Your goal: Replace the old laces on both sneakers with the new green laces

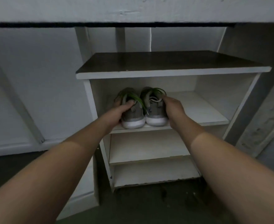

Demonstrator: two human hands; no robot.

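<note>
Two grey sneakers with white soles stand side by side on the upper shelf (197, 110) of a white shoe rack, heels toward me. My left hand (120, 112) grips the left sneaker (134, 115) at its outer side, thumb over the collar. My right hand (173, 109) grips the right sneaker (155, 113) from its right side, fingers reaching to the tongue. Green laces (133, 96) hang loose from both sneakers' openings; white stripes or laces show on the right sneaker's top.
The rack has a dark top board (165, 62) above the shoes and two lower shelves (149, 147) beneath. White panelled walls (36, 86) stand behind and to the left. The dark floor (149, 207) lies below.
</note>
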